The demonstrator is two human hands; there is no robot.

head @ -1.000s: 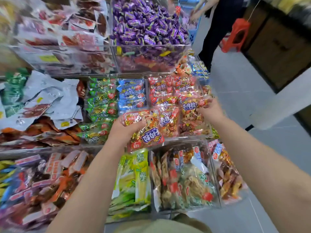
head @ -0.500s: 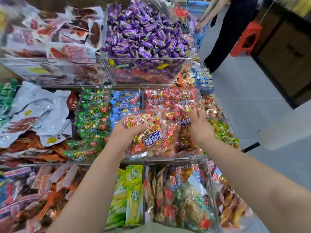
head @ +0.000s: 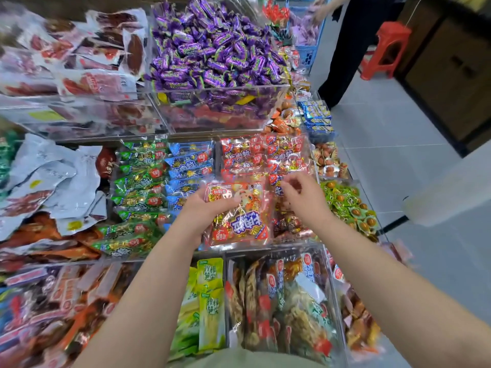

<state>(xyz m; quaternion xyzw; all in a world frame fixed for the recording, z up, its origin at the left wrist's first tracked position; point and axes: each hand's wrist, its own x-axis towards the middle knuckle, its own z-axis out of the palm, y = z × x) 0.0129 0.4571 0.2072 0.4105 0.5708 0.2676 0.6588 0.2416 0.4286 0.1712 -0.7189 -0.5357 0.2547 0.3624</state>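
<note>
The left hand (head: 203, 208) grips a red snack packet (head: 239, 221) by its top left corner, thumb across the front, held up below the bin of purple sweets (head: 186, 120). The right hand (head: 301, 193) hovers below that bin's right corner, fingers loosely curled and empty.

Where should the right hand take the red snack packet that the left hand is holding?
Pinch the red packet by its free right edge, coming from the right, I would say. It is held flat, face up; the left hand covers its upper left corner, and the right hand hovers open just beside that edge.
</note>
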